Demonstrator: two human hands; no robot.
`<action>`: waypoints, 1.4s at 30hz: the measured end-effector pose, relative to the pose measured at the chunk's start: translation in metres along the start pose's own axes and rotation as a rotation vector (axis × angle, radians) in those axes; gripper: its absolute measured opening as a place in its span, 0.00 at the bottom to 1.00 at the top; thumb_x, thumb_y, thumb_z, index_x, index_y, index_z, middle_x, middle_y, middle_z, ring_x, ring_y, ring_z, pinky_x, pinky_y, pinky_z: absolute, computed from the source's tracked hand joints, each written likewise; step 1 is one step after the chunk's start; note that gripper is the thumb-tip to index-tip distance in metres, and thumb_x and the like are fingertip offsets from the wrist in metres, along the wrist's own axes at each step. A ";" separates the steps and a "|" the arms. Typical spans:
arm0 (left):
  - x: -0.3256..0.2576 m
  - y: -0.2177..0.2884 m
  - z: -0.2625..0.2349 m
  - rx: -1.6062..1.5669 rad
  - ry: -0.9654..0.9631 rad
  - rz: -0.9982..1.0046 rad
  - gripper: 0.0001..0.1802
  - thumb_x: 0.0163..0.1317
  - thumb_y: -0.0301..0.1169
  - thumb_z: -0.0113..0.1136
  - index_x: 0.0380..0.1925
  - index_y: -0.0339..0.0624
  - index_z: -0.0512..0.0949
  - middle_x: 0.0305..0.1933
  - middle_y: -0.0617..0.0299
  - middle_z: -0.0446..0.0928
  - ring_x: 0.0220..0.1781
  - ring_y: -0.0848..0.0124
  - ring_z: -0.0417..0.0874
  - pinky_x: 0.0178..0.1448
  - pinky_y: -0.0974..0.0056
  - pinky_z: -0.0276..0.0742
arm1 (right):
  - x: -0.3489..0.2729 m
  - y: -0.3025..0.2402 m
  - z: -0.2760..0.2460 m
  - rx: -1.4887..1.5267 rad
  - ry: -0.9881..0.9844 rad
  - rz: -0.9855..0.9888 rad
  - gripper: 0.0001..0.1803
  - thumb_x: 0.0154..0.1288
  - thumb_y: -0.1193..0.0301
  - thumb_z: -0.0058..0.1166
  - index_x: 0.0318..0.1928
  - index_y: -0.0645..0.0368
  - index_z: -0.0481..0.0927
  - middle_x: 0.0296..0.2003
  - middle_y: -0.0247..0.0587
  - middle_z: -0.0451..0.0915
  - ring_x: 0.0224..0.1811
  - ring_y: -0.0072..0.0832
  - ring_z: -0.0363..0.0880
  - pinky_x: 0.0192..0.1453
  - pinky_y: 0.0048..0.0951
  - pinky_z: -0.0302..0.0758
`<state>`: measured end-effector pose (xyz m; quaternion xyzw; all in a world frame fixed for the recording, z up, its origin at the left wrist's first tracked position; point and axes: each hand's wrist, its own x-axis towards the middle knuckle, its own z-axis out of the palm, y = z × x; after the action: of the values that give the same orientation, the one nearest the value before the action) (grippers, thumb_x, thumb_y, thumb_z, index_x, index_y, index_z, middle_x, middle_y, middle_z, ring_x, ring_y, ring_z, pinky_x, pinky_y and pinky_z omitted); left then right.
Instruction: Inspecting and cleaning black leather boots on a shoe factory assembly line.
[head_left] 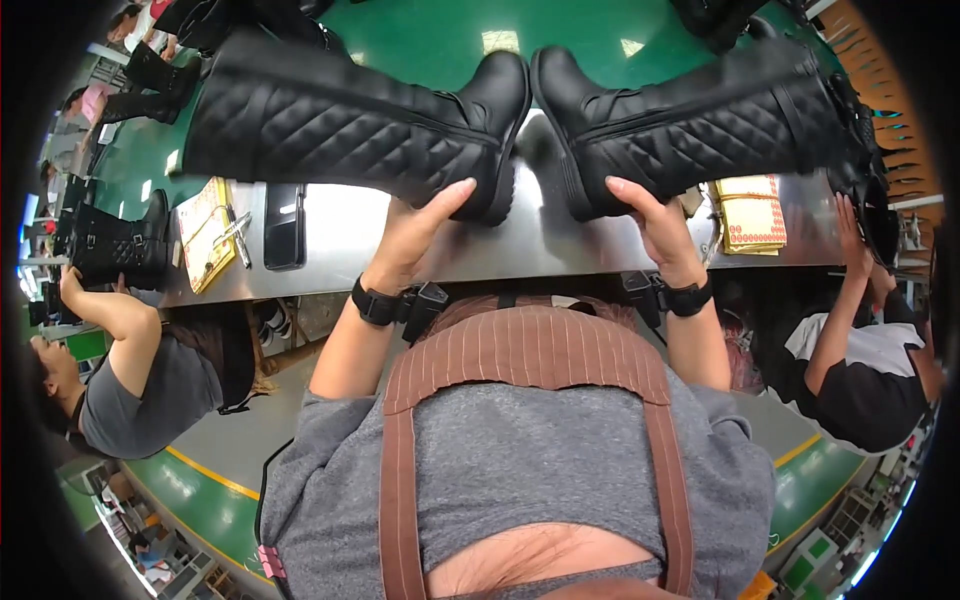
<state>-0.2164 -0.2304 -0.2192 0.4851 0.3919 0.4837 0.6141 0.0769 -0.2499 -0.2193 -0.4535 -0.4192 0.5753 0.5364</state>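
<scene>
Workshop, metal desk (480, 258) up against the person. Left hand (415, 232) clamped round the heel end of a black quilted boot (340, 128), right hand (658, 230) likewise on the other boot (700, 120); fingers mostly hidden from where I stand. Both boots up over the desk, soles facing, shafts outward; heel grip likely because it's stiffer there. Further out: phone (285, 225), yellow papers (203, 235) left, yellow stack (752, 215) right, presumably kept aside for room.

Workshop (boots (340, 125), metal bench (560, 250), co-workers (150, 390))
</scene>
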 end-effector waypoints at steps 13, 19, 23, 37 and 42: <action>0.000 0.007 0.021 -0.623 -0.085 -0.101 0.22 0.68 0.35 0.56 0.59 0.37 0.72 0.58 0.58 0.77 0.58 0.64 0.79 0.63 0.54 0.74 | 0.002 0.009 0.038 0.493 -0.133 0.021 0.25 0.67 0.62 0.51 0.59 0.66 0.74 0.56 0.44 0.79 0.59 0.35 0.77 0.66 0.39 0.69; -0.005 0.003 0.020 -0.633 -0.098 -0.132 0.23 0.69 0.40 0.55 0.59 0.38 0.73 0.58 0.58 0.77 0.59 0.64 0.78 0.62 0.54 0.74 | 0.000 0.016 0.044 0.516 -0.123 0.006 0.24 0.67 0.62 0.51 0.58 0.65 0.75 0.56 0.42 0.79 0.60 0.34 0.76 0.67 0.39 0.68; -0.007 0.002 0.020 -0.712 -0.148 -0.135 0.23 0.69 0.40 0.54 0.59 0.38 0.73 0.58 0.57 0.78 0.59 0.64 0.78 0.62 0.53 0.74 | -0.002 0.013 0.045 0.557 -0.147 0.011 0.24 0.67 0.62 0.51 0.57 0.65 0.76 0.55 0.42 0.80 0.59 0.34 0.77 0.67 0.37 0.68; -0.008 0.003 0.013 -0.646 -0.120 -0.102 0.26 0.69 0.41 0.52 0.60 0.33 0.71 0.61 0.53 0.76 0.62 0.59 0.77 0.70 0.51 0.66 | 0.003 -0.008 0.016 -0.350 0.199 -0.187 0.18 0.57 0.72 0.66 0.47 0.67 0.81 0.41 0.39 0.85 0.42 0.24 0.82 0.49 0.25 0.76; -0.007 0.007 0.023 -0.706 -0.124 -0.087 0.27 0.68 0.41 0.52 0.61 0.33 0.71 0.62 0.54 0.76 0.63 0.59 0.75 0.72 0.50 0.63 | 0.001 -0.006 -0.003 -0.829 0.316 -0.012 0.35 0.50 0.63 0.69 0.60 0.58 0.74 0.42 0.48 0.85 0.47 0.38 0.85 0.54 0.33 0.76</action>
<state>-0.1978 -0.2415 -0.2072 0.2545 0.1831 0.5322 0.7864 0.0816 -0.2480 -0.2147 -0.7102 -0.5301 0.2789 0.3700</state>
